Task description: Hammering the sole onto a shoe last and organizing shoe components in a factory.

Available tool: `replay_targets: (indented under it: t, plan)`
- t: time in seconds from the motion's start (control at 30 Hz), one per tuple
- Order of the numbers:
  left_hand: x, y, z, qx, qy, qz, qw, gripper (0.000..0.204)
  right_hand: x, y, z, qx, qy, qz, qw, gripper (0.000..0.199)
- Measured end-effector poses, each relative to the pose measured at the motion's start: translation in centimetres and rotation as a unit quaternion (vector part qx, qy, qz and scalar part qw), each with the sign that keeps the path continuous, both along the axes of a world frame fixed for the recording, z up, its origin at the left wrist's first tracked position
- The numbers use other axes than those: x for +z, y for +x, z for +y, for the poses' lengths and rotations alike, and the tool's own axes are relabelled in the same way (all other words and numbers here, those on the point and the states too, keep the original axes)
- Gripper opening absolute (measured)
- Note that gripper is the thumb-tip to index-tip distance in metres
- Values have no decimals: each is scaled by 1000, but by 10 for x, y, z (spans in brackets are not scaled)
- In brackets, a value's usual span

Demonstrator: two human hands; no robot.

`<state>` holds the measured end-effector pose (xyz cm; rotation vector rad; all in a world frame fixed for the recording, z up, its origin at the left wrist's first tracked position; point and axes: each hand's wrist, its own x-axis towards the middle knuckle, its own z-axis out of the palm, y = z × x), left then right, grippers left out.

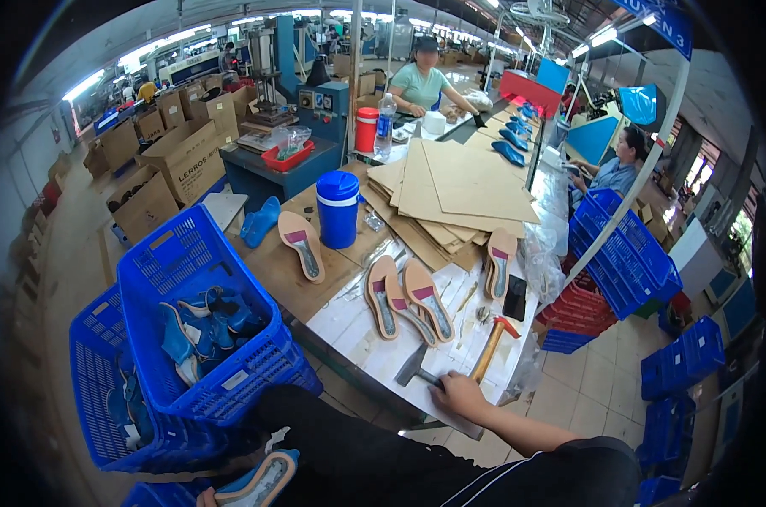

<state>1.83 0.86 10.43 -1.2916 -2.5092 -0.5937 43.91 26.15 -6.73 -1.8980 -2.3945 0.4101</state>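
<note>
At the table's front edge my right hand (462,395) is closed round the handle of a dark-headed hammer (412,367), which lies on the white-covered tabletop. Next to it rests a second hammer (486,351) with a wooden handle and a red head. Low at the bottom edge, my left hand (206,497) grips a blue shoe (260,483) whose sole side faces up, showing a tan rim and a grey middle. Only a few fingertips of that hand show. Several tan insoles (381,297) with grey and maroon patches lie on the table.
Blue crates (222,372) of blue shoe parts stand at left. Cardboard sheets (459,186), a blue water jug (338,209) and a black phone (515,297) are on the table. Co-workers (425,80) sit at the far side and at right. A post (628,203) and stacked crates (624,249) stand at right.
</note>
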Motion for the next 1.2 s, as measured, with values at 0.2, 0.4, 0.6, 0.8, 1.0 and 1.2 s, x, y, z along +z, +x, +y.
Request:
replay_targets:
  t: [0.2, 0.4, 0.6, 0.8, 1.0, 1.2]
  plan:
    - [-7, -9, 6, 5, 28, -7, 1000, 49, 53, -84, 6, 119, 187, 167, 961, 29]
    - [-14, -14, 22, -17, 40, 17, 999, 48, 104, -229, -22, 401, -111, 538, 733, 54]
    - [-33, -12, -4, -3, 83, 27, 996, 59, 33, -314, -44, 487, 116, 624, 600, 55]
    - [-69, -6, -47, -19, 179, -87, 980, 57, 28, -315, -34, 526, 74, 631, 565, 55]
    - [-75, 1, -50, -1, 237, -133, 962, 50, 28, -322, -34, 525, 55, 648, 549, 56]
    - [-42, 15, -36, -58, 172, -3, 983, 48, 9, -335, -22, 516, 67, 679, 519, 61]
